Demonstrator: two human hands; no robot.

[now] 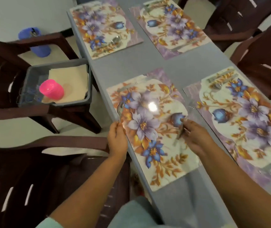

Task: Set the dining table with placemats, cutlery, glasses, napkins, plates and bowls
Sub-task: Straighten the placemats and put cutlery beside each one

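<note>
- Head view: my left hand (117, 140) is at the near-left edge of the near placemat (149, 127), fingertips pinched on the handle end of a spoon (120, 108). Its bowl lies just beyond my fingers, toward the far end of the table, with the long axis running along the mat's left edge.
- My right hand (195, 134) is over the right part of the same mat, fingers curled around a fork (181, 131). It is motion-blurred. Its handle slants toward me and its tines seem to point away, near the mat's right edge.
- As I judge it, the next move turns on lining each piece up with its own mat edge. Each hand is already on its own side, so nothing needs to cross.
- The other three placemats carry cutlery; the grey tub (88, 89) on the chair (3, 76) to my left holds napkins (72, 79) and a pink cup (51, 88).
- I can read no brand, label or writing anywhere.
</note>
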